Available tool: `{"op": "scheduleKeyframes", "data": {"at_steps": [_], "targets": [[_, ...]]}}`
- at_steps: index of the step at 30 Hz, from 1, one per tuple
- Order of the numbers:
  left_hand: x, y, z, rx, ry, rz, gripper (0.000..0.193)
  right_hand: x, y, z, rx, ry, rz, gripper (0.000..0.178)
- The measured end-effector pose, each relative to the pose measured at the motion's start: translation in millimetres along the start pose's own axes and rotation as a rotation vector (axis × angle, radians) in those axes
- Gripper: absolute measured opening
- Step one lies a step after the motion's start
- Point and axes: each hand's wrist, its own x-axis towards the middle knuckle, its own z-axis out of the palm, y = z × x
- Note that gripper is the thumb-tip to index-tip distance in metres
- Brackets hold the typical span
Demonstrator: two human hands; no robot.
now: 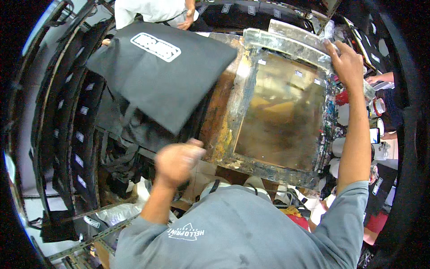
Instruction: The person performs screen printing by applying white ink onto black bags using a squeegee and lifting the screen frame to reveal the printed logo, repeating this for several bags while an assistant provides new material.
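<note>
A flat screen printing frame (227,130), stained with ink, has a brownish see-through mesh (282,107). My right hand (347,65) is closed around its far right corner, its fingers against the end of a long grey bar (298,36) along the far edge. To the left, a black fabric bag (165,92) with a white print is spread out and raised, one far corner at another person's fingers (106,42). My left hand (177,163) is just below the bag's near corner, apart from it. Motion smears its curled-looking fingers, and nothing shows in them.
Another person (150,11) stands at the far side. Racks (80,134) of black bags line the left. Jars and tubs (354,114) crowd the frame's right side, where others' hands (380,78) and a phone (374,135) show. A metal shelf (94,237) stands at lower left.
</note>
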Motion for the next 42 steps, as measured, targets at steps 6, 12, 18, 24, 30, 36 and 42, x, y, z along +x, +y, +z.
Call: {"op": "scheduleKeyframes", "data": {"at_steps": [6,12,18,24,30,36,42], "targets": [[14.6,-119.4,58.4,0.578,0.082,-0.365,0.045,10.4,12.1,1.4,0.005,0.057,-0.033,0.074],[10.9,-171.1,85.5,0.793,-0.345,-0.645,0.049,14.0,8.9,-4.2,-0.025,0.018,-0.044,0.076],[17.1,-191.7,29.1,0.318,-0.173,-0.561,0.028,-2.2,-6.2,-7.1,0.020,-0.003,0.033,0.079],[111.4,-92.4,56.4,0.075,-0.471,-0.240,0.030,0.8,-3.4,-11.6,-0.043,-0.028,0.049,0.081],[139.9,18.5,270.5,-0.258,-0.412,-0.260,0.027,13.5,0.0,-5.1,-0.102,0.016,0.044,0.084],[97.5,18.4,356.7,0.026,-0.313,0.236,0.051,-3.8,0.2,-8.5,-0.058,0.034,0.023,0.078],[15.6,-35.2,360.2,0.270,-0.580,0.005,0.106,6.5,-2.7,-10.0,0.003,0.140,-0.045,0.075]]}}
